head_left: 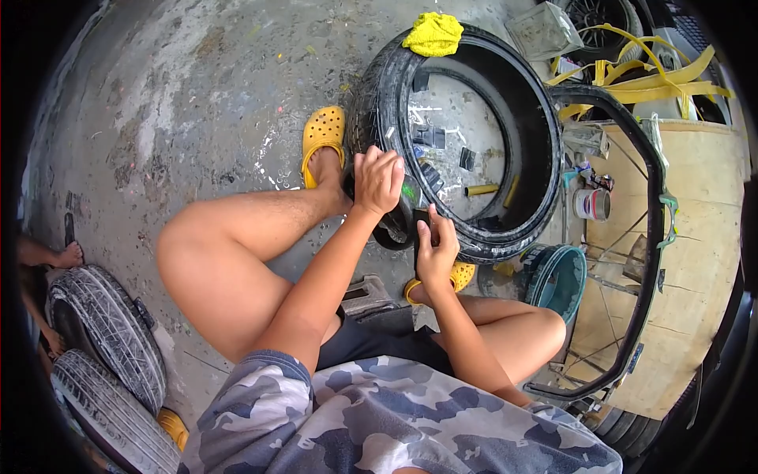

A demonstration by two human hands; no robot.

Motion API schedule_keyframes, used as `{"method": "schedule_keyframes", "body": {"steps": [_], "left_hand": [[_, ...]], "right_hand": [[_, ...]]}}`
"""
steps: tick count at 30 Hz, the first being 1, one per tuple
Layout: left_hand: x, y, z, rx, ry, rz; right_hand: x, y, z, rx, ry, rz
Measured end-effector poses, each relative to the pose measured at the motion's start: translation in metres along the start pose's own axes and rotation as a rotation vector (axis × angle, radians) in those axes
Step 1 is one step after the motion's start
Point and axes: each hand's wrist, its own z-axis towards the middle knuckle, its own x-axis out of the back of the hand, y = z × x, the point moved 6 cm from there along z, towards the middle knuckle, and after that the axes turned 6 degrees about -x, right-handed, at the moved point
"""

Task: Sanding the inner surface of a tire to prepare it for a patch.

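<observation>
A large black tire (545,170) lies on its side on the floor between my feet and ahead of my hands. Against its near left side is a smaller dark, rounded piece (407,192) with a green mark. My left hand (379,183) is closed, knuckles up, above this piece; what its fingers grip is hidden. Pinched between the thumb and fingers of my right hand (438,249) is a flat black piece (419,227), held upright at the tire's near edge. A yellow cloth (434,35) lies on the tire's far rim.
Inside the tire's ring lie black scraps (467,159) and a short yellow tube (481,189). To the right are a teal bucket (562,278), a white tub (591,205), a black frame (654,237) and plywood (695,261). Tires (118,336) and another person's foot (69,255) are at left.
</observation>
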Motion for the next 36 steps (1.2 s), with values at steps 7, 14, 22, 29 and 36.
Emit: {"method": "schedule_keyframes", "body": {"steps": [7, 14, 22, 29, 36], "left_hand": [[0.003, 0.003, 0.006, -0.022, 0.056, 0.005], [0.005, 0.003, 0.012, -0.025, 0.043, 0.009], [0.006, 0.003, 0.013, -0.020, 0.038, 0.006], [-0.002, 0.002, 0.004, -0.014, 0.068, -0.010], [0.000, 0.001, 0.004, -0.019, 0.045, 0.007]], "right_hand": [[-0.004, 0.000, 0.014, 0.035, 0.091, 0.036], [-0.004, -0.007, 0.038, 0.038, 0.137, 0.023], [-0.005, -0.005, 0.037, -0.018, 0.164, 0.039], [-0.002, 0.009, 0.006, 0.017, 0.182, 0.066], [0.001, -0.010, 0.018, 0.110, 0.027, 0.023]]}}
